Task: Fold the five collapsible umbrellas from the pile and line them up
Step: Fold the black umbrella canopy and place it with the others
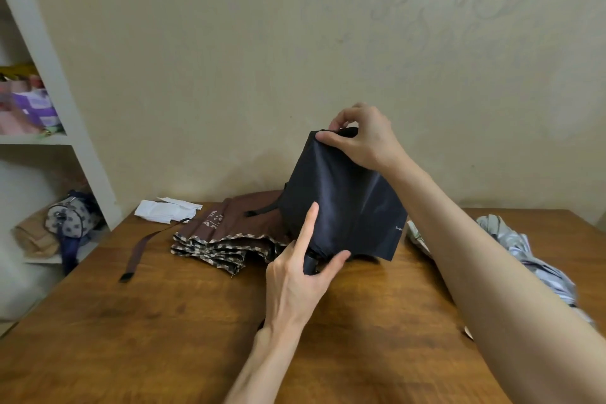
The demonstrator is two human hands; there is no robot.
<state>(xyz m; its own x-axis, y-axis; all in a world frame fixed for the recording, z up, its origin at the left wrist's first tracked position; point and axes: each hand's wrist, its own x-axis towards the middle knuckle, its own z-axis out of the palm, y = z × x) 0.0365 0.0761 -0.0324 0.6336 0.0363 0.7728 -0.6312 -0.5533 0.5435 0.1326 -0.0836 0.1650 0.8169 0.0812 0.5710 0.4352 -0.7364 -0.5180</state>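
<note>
Soft even indoor light, faint shadows, wide-angle edge bending

Small white lettering near hem of dark navy fabric folding umbrella [341, 200]: starts "Sup", rest too small (one short word). Pale printed marks on brown fabric umbrella with checked trim [236, 223]: not legible.

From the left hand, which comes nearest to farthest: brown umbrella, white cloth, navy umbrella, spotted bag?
1. The navy umbrella, gripped by the left hand.
2. The brown umbrella, just left.
3. The white cloth, farther back-left.
4. The spotted bag, farthest left.
</note>
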